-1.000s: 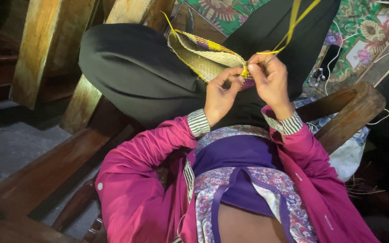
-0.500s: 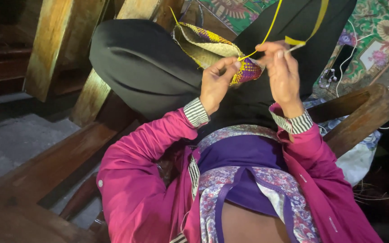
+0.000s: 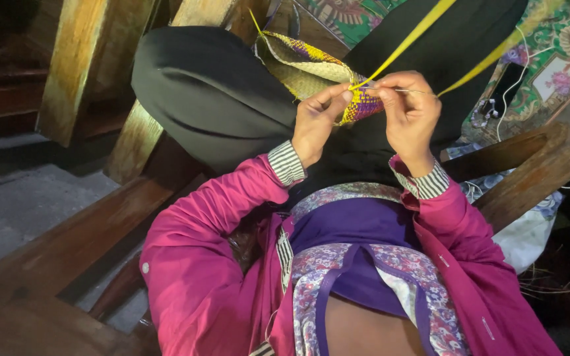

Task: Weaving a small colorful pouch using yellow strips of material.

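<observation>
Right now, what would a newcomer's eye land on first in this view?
Probably the two hands at top centre: the left hand pinches a woven yellow-and-purple piece, and the right hand holds a thin needle beside it. Yellow strips run up from there, and bright pink sleeves fill the lower frame.

Magenta jacket (image 3: 219, 264) — striped cuffs (image 3: 287, 163)

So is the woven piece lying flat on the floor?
No, both the left hand and right hand hold the woven piece up over the lap.
</observation>
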